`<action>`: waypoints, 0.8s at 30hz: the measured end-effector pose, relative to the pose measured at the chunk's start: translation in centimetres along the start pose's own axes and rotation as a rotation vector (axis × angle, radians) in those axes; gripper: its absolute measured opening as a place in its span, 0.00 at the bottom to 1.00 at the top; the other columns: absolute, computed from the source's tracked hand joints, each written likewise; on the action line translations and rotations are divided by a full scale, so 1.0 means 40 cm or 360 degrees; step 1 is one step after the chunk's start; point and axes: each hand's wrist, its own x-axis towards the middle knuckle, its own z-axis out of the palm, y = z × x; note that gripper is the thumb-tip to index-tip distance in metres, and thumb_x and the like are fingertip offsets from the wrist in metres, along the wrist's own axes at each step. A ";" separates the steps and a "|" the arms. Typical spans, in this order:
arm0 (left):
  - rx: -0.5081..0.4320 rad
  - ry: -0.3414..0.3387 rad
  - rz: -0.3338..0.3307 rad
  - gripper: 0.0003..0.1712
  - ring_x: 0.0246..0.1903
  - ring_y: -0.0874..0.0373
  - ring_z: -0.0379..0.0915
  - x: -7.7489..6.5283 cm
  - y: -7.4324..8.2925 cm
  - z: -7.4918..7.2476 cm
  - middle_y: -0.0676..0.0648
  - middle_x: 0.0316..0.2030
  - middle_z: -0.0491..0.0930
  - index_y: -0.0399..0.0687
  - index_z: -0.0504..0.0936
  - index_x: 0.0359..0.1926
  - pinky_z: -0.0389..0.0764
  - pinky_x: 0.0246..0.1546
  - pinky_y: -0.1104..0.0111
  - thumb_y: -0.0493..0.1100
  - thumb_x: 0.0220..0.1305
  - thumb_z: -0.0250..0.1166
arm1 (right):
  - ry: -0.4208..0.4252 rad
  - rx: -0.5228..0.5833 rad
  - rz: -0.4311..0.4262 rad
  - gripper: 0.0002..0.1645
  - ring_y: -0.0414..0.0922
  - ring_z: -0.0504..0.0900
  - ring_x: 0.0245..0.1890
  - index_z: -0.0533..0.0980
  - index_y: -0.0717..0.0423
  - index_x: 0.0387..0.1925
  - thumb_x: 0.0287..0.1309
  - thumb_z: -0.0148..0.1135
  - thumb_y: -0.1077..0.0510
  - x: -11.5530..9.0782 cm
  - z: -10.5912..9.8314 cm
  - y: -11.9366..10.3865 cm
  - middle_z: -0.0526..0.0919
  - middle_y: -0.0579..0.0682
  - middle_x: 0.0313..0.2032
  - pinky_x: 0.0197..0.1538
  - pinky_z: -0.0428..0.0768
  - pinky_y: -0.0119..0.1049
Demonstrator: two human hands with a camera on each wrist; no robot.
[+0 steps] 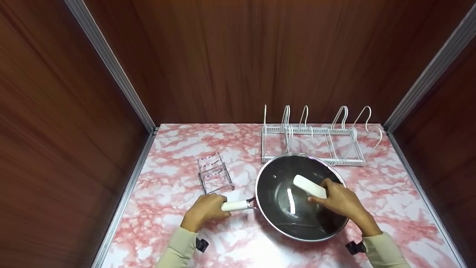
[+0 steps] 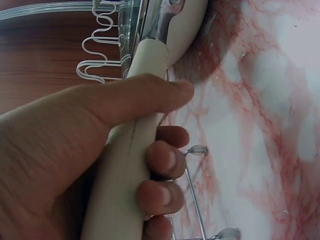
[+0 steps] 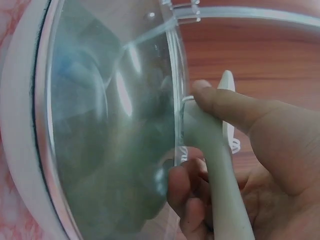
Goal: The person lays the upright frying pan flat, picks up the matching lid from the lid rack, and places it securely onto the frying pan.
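A white-sided pan (image 3: 20,115) stands on the marbled tabletop, covered by a glass lid (image 1: 286,208) with a metal rim. My left hand (image 1: 206,209) grips the pan's cream handle (image 1: 235,206), which points left; in the left wrist view the fingers curl round this handle (image 2: 120,170) and the thumb lies across it. Over the lid, my right hand (image 1: 340,199) holds the cream lid handle (image 1: 309,186), its fingers wrapped under it in the right wrist view. The lid handle (image 3: 222,170) rises from the glass, and the lid sits against the pan's rim.
Behind the pan stands a white wire rack (image 1: 312,162) with several looped dividers, its front edge close to the lid. A small chrome wire rack (image 1: 215,173) sits just beyond my left hand. Wooden panels (image 1: 238,67) with metal edge strips enclose the pink-and-white tabletop (image 1: 156,208).
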 end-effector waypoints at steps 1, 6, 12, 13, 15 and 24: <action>-0.0020 -0.0011 -0.0003 0.14 0.23 0.60 0.68 0.001 0.000 -0.002 0.55 0.23 0.77 0.51 0.81 0.29 0.71 0.27 0.63 0.51 0.55 0.78 | -0.0008 0.0022 0.0003 0.37 0.45 0.77 0.28 0.77 0.59 0.46 0.53 0.79 0.33 0.000 -0.002 0.002 0.80 0.48 0.29 0.31 0.73 0.43; -0.0124 -0.0053 -0.0036 0.18 0.28 0.59 0.73 0.005 0.004 -0.017 0.53 0.30 0.83 0.51 0.84 0.36 0.77 0.32 0.59 0.57 0.57 0.78 | -0.0020 0.0158 -0.0054 0.31 0.41 0.73 0.27 0.77 0.58 0.44 0.58 0.78 0.38 -0.002 -0.016 0.013 0.78 0.46 0.28 0.32 0.70 0.37; -0.0195 -0.0084 -0.0055 0.21 0.28 0.59 0.73 0.020 0.010 -0.045 0.53 0.30 0.81 0.52 0.84 0.40 0.78 0.33 0.59 0.63 0.64 0.71 | -0.0005 0.0285 -0.0135 0.24 0.35 0.73 0.28 0.78 0.58 0.45 0.61 0.77 0.45 -0.006 -0.041 0.029 0.82 0.45 0.30 0.34 0.72 0.32; -0.0205 -0.0077 -0.0045 0.19 0.28 0.59 0.73 0.023 0.010 -0.050 0.53 0.30 0.82 0.52 0.84 0.40 0.78 0.34 0.59 0.62 0.66 0.70 | -0.0014 0.0299 -0.0125 0.23 0.35 0.75 0.29 0.79 0.58 0.45 0.63 0.76 0.45 -0.006 -0.047 0.033 0.83 0.45 0.31 0.36 0.74 0.32; -0.0227 -0.0047 -0.0008 0.15 0.29 0.60 0.74 0.031 0.009 -0.062 0.54 0.31 0.83 0.51 0.84 0.39 0.79 0.36 0.60 0.57 0.70 0.68 | -0.0025 0.0307 -0.0123 0.21 0.35 0.79 0.32 0.79 0.58 0.47 0.67 0.73 0.46 -0.002 -0.062 0.040 0.86 0.46 0.34 0.39 0.77 0.33; -0.0314 0.0088 0.0151 0.11 0.25 0.65 0.74 0.057 -0.008 -0.148 0.53 0.28 0.81 0.51 0.83 0.39 0.78 0.29 0.68 0.45 0.82 0.57 | 0.0068 0.0260 -0.0235 0.24 0.61 0.84 0.53 0.79 0.66 0.55 0.71 0.69 0.50 0.029 -0.151 0.059 0.86 0.64 0.52 0.56 0.80 0.59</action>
